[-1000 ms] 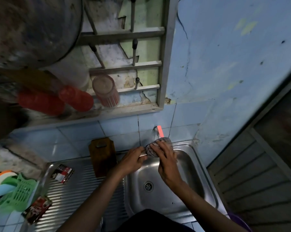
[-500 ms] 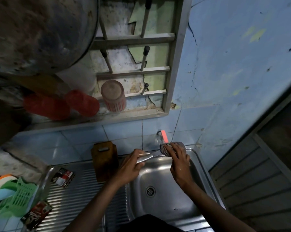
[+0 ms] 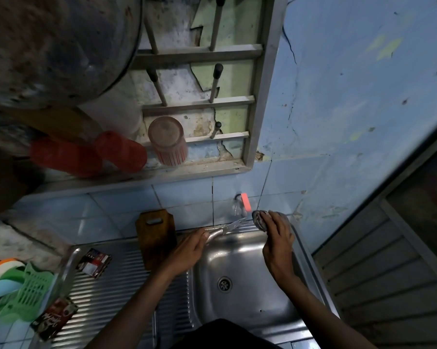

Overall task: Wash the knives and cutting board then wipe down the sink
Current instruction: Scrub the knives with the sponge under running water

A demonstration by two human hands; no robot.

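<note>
- Green plastic of a basket (image 3: 23,295) shows at the far left of the worktop, with printed sachets (image 3: 92,262) lying on the ribbed steel drainboard (image 3: 111,295) beside it; none of these has moved over the last second.
- The wooden cutting board (image 3: 156,238) leans upright against the wall tiles at the back of the drainboard, just left of the basin, in the same place as before and, I judge, not yet washed.
- The left hand (image 3: 187,250) grips the handle of a knife (image 3: 227,229), whose blade points right and up toward the tap (image 3: 241,205).
- A second ago the scouring pad was wrapped round the blade; now it is clear of the blade, which lies bare under the spout.
- The sink (image 3: 240,280) lies open below both hands, its drain uncovered.
- The right hand (image 3: 277,244) holds the grey scouring pad (image 3: 260,219) bunched under its curled fingers, near the back right corner of the sink rim, just beside the knife tip but apart from it.
- My reading: scrubbing of this knife is over and rinsing comes next; whether water runs is too faint to tell.
</note>
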